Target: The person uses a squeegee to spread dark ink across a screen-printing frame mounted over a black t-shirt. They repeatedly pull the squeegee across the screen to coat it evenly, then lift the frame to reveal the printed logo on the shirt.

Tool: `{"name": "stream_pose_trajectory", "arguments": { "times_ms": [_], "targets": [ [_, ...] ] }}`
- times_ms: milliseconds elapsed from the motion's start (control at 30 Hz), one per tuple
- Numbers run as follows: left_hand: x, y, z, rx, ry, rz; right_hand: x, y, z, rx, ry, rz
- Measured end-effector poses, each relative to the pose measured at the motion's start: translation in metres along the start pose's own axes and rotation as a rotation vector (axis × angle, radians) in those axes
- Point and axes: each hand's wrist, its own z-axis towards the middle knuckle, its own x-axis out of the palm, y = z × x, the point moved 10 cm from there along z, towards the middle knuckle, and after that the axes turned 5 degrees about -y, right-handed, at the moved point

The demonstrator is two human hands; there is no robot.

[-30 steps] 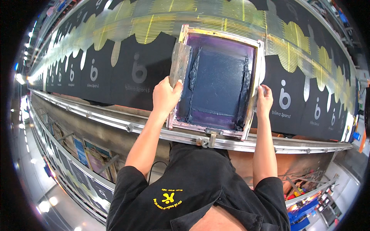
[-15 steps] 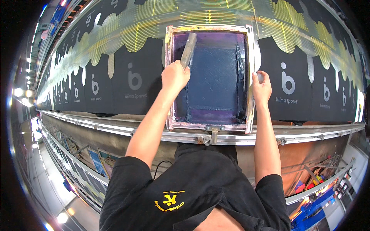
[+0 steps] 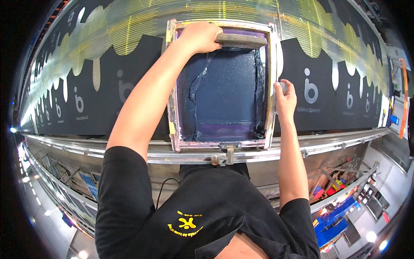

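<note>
A framed printing screen (image 3: 224, 99) lies on the long table before me, its mesh coated with dark blue ink. My left hand (image 3: 200, 38) is closed around one end of a squeegee (image 3: 243, 41), which lies crosswise along the screen's far end. Thick ink ridges run down both sides of the mesh. Beside the frame's right edge, my right hand (image 3: 285, 97) has thumb and fingers curled on a small pale part that is mostly hidden, perhaps a handle. Black fabric pieces (image 3: 321, 103) with a pale printed logo lie to either side of the screen.
A metal rail (image 3: 181, 155) runs along the table's near edge, with a bracket (image 3: 230, 153) at the frame's near side. Yellow-lined, glossy table surface (image 3: 220, 11) shows beyond the frame. Behind the rail at the right are shelves with coloured items (image 3: 332, 190).
My left hand has moved to the far end of the screen, and the squeegee has turned from nearly lengthwise to crosswise. The right hand stays by the frame's right edge.
</note>
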Motion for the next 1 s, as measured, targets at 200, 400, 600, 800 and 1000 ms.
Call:
{"name": "stream_pose_trajectory", "arguments": {
  "times_ms": [200,400,600,800,1000],
  "targets": [
    [-0.009,0.014,-0.003,-0.055,0.016,0.048,0.026,0.166,0.040,-0.763,-0.079,-0.212],
    [-0.016,0.015,0.000,-0.070,-0.101,0.069,0.140,0.215,0.057,-0.815,0.450,-0.668],
    [0.001,-0.048,-0.083,-0.080,-0.051,0.007,0.099,0.164,-0.027,-0.932,0.332,-0.541],
    [0.040,-0.134,-0.216,-0.075,-0.034,0.010,0.035,0.099,-0.156,-0.923,0.409,-0.453],
    [0.054,-0.175,-0.295,-0.159,-0.166,-0.054,0.002,0.073,-0.221,-1.017,0.427,-0.430]
  ]
}}
